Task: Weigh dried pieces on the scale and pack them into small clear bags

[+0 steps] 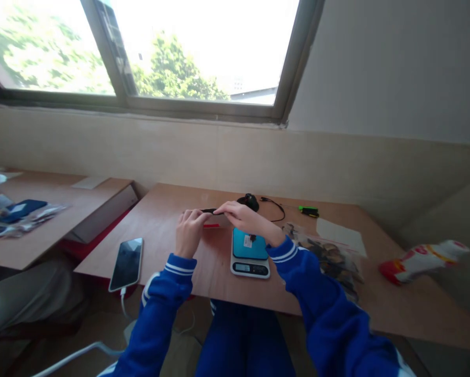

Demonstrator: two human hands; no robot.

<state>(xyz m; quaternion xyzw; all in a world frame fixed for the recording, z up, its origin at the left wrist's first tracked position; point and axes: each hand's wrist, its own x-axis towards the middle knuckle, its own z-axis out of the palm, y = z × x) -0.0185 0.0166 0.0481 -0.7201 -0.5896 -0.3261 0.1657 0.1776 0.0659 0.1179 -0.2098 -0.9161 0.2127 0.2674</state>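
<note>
My left hand [189, 230] is closed on one end of a thin dark strip [209, 211] held above the table. My right hand [246, 217] reaches over from the right, its fingers pressed together on the strip's other end. Just under the strip shows a whitish piece with a red edge [216, 223]; whether the two are joined I cannot tell. Below my right wrist sits a digital scale [251, 269] with a blue top and a small display. A small dark piece [253, 237] lies on its blue top, beside a white label.
A phone [126, 263] on a white cable lies left. Rightward are a clear bag of dark dried pieces [331, 256], white paper [342, 235] and a red-and-white bottle [423, 260]. Behind are a black cabled object [250, 202] and a green-black tool [309, 211]. Someone's leg [34, 296] shows left.
</note>
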